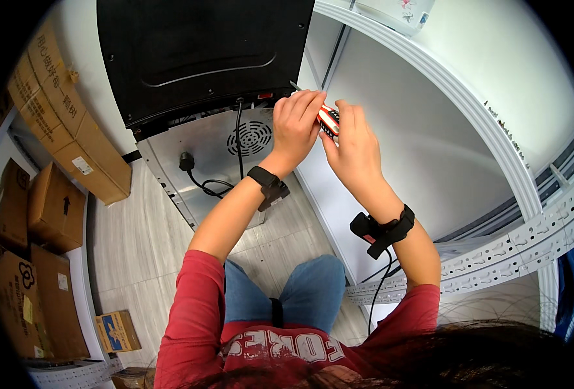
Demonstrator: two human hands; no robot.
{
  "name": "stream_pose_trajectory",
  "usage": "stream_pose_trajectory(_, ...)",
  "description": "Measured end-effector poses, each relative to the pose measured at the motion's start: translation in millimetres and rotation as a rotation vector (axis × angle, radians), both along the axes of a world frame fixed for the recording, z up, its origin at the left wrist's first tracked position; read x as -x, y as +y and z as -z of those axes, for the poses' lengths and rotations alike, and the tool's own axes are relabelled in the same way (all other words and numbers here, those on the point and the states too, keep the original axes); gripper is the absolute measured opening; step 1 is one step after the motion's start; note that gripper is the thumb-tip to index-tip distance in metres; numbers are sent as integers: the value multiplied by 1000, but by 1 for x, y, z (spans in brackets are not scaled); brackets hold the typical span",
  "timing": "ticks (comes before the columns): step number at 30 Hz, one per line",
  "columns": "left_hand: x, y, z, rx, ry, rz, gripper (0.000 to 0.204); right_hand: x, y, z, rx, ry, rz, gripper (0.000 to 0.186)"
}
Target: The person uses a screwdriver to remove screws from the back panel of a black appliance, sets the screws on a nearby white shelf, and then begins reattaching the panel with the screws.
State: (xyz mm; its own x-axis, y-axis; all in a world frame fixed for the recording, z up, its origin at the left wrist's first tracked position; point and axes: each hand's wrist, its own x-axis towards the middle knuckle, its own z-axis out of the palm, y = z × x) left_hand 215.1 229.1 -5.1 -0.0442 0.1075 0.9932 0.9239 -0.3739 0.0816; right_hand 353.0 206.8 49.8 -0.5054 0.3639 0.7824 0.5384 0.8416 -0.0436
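Observation:
Both my hands are raised in front of a black metal panel [202,45], near its lower right corner. Between them is a hand tool with a red, white and black handle [328,121]. A slim dark tip points up and left from it, beside the panel's edge; I cannot tell its exact kind. My left hand [293,126] is closed round the front of the tool, hiding part of it. The fingers of my right hand [355,142] are bent against the handle's other side. Below the panel, a silver metal housing [189,139] has a round vent [249,139].
A black cable [239,142] hangs down the silver housing, beside a black plug [187,161]. White shelving [416,117] with a perforated rail [494,259] stands on the right. Cardboard boxes [57,207] fill a shelf at left, and a tall carton [73,123] leans behind.

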Motion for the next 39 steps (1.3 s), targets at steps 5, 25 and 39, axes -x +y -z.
stream_pose_trajectory(5, -2, 2, 3, 20, -53, 13, 45, 8, -6, -13, 369, -7, 156, 47)
stream_pose_trajectory(25, -5, 9, 12, -3, -73, 16, 45, 0, 9, 3, 79, -150, 0, 33)
stream_pose_trajectory(39, 1, 14, 7, -20, -54, 21, 46, 10, 11, -8, -179, -356, 210, 27)
